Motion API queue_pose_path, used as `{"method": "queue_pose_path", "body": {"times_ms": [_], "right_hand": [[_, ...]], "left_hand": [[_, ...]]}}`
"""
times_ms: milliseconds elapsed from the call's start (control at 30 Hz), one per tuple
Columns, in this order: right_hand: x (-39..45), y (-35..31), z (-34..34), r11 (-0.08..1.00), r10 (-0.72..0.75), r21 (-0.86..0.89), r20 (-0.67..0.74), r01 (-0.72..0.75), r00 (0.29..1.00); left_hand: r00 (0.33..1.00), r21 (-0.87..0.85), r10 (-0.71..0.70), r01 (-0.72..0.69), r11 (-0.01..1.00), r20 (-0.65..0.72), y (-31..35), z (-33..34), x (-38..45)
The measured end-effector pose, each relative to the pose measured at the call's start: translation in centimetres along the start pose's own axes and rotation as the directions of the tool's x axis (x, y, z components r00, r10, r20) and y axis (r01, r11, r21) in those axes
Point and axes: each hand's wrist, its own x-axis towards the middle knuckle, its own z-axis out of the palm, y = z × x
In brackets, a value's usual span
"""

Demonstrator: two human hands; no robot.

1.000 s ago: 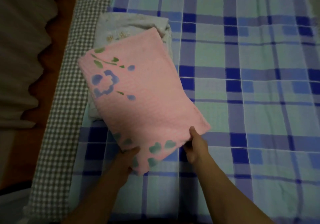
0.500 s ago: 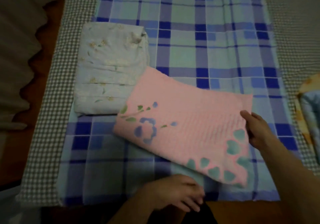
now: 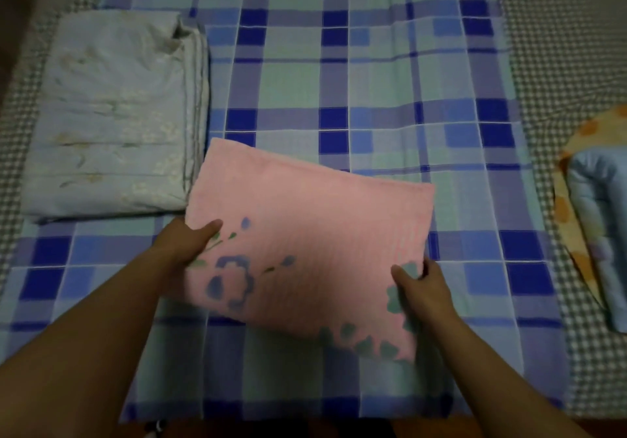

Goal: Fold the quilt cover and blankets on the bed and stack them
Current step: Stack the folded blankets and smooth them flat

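A folded pink blanket (image 3: 305,227) with a blue flower and green hearts lies on the blue checked sheet (image 3: 339,81), just right of a folded pale floral quilt cover (image 3: 112,115). My left hand (image 3: 185,244) grips the pink blanket's left edge, thumb on top. My right hand (image 3: 420,288) holds its right edge near the green hearts, thumb on top and fingers underneath.
A light blue padded blanket (image 3: 604,234) lies on an orange patterned cloth (image 3: 573,152) at the right edge. Grey gingham mattress cover (image 3: 559,47) borders the checked sheet on both sides. The bed's front edge runs just below my forearms.
The pink blanket has come off the quilt cover and now lies right of it on the sheet. My left hand, briefly off it, grips its left edge again.
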Motion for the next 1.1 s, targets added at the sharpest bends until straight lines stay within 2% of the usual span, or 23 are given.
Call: {"method": "queue_pose_path", "body": {"times_ms": [100,167,233,333,367,400,467,500,567,667,767,867,967,1100], "right_hand": [[0.0,-0.3,0.1,0.988,0.117,0.097,0.049,-0.121,0.992],[-0.9,-2.0,-0.6,0.930,0.190,0.267,0.237,-0.252,0.953],[-3.4,-4.3,-2.7,0.900,0.145,0.331,0.385,-0.283,0.911],[-7.6,-5.8,-7.2,0.962,0.011,0.260,0.258,-0.081,0.966],[-8.7,-5.2,-8.6,0.968,0.006,0.243,0.203,-0.056,0.979],[-9.6,-4.4,-9.7,0.969,0.030,0.239,0.165,-0.070,0.986],[-10.1,-1.2,-11.2,0.971,0.131,0.180,0.139,-0.155,0.982],[-9.9,0.5,-11.4,0.974,0.184,0.109,0.141,-0.200,0.973],[-9.4,3.3,-10.7,0.963,0.269,-0.048,0.168,-0.265,0.948],[-8.9,5.4,-8.3,0.944,0.289,-0.210,0.154,-0.254,0.945],[-9.7,4.1,-7.3,0.942,0.252,-0.260,0.123,-0.214,0.960],[-12.7,1.6,-8.2,0.941,0.157,-0.321,0.133,-0.107,0.979],[-18.3,-0.7,-9.9,0.961,0.017,-0.275,0.146,0.024,0.989],[-24.4,-2.6,-12.6,0.983,-0.062,-0.170,0.076,0.074,0.995]], "left_hand": [[0.992,-0.210,-0.060,0.082,0.974,0.110,0.5,-0.8,-0.9],[0.965,-0.329,-0.068,0.152,0.932,0.253,1.6,-1.7,-3.3],[0.947,-0.385,-0.028,0.157,0.909,0.320,2.7,-2.3,-7.1],[0.965,-0.433,0.044,0.075,0.898,0.258,2.3,-2.4,-14.7],[0.971,-0.422,0.033,0.072,0.904,0.238,1.1,-1.9,-16.9],[0.978,-0.390,0.007,0.077,0.918,0.209,-0.5,-0.8,-18.6],[0.983,-0.190,-0.125,0.150,0.970,0.136,-4.4,1.9,-20.3],[0.969,-0.112,-0.192,0.210,0.971,0.155,-6.3,3.3,-20.8],[0.940,-0.108,-0.254,0.284,0.953,0.230,-9.5,5.7,-20.4],[0.949,-0.219,-0.209,0.262,0.940,0.237,-15.1,9.2,-16.8],[0.947,-0.336,-0.165,0.255,0.907,0.274,-13.0,7.6,-18.5],[0.956,-0.459,-0.021,0.161,0.874,0.294,-8.5,5.2,-22.5],[0.971,-0.396,0.084,0.011,0.918,0.223,-5.9,4.7,-26.8],[0.967,-0.419,0.113,-0.007,0.908,0.229,-0.7,4.9,-32.3]]}}
